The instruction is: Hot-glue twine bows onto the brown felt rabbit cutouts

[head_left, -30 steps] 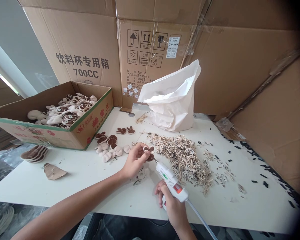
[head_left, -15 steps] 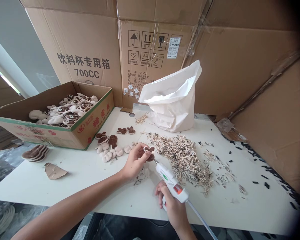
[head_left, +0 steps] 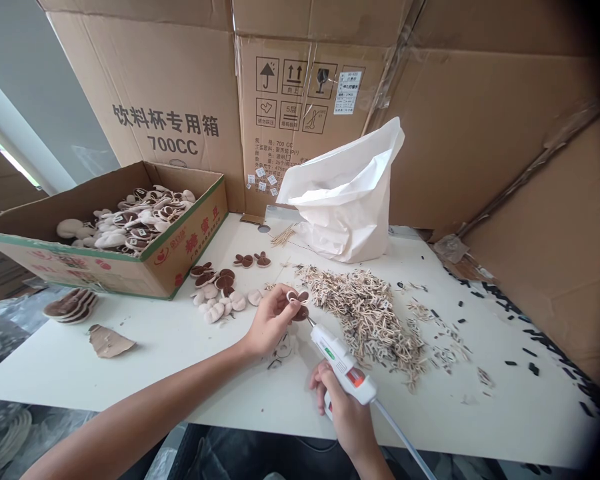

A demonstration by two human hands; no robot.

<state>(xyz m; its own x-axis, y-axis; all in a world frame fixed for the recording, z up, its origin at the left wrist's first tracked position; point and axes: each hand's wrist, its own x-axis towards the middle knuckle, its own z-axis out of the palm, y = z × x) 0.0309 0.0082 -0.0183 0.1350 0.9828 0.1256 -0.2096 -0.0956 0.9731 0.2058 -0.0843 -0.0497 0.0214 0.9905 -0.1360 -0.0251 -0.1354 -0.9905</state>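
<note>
Between the thumb and fingers of my left hand is a small brown plush bunny-shaped piece with a pale edge. My right hand is wrapped round the handle of a white hot glue gun. Its metal nozzle is at the lower edge of the plush piece; whether it touches, I cannot tell. A glue stick trails out of the gun's back end toward me. Left of my left hand lies a cluster of similar plush pieces, some brown side up, some white. Two more brown pieces lie behind them.
A cardboard box full of plush pieces stands at the left. Right of my hands spreads a heap of short cord loops. A white bag stands behind it. Black bits are scattered at the right, and a torn cardboard scrap lies left.
Both hands, the plush piece and the glue gun keep nearly the same position. The whole view has shifted very slightly.
</note>
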